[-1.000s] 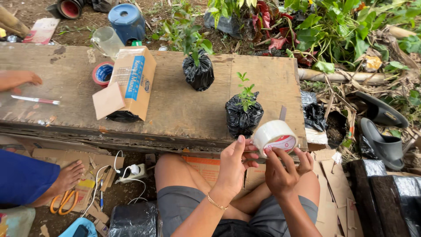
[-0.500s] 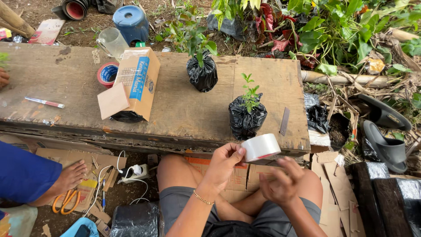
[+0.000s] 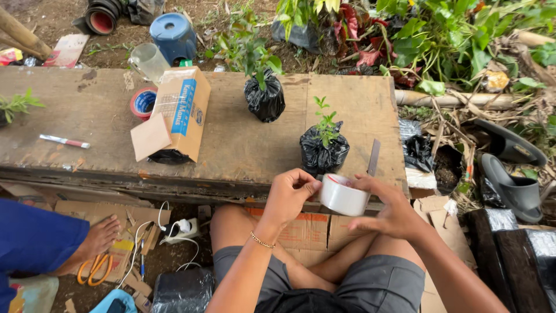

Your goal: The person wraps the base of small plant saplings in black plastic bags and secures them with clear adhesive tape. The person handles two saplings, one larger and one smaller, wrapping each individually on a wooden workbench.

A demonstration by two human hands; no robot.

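Tape roll [image 3: 343, 195] between both hands, bagged seedling [image 3: 324, 149] behind, carton [image 3: 180, 113] left

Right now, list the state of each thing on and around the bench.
Tape roll: held in both hands.
Left hand: pinching the roll.
Right hand: gripping the roll.
Cardboard box: flap open.
Near seedling bag: upright.
Far seedling bag: upright.
Scissors: on ground.
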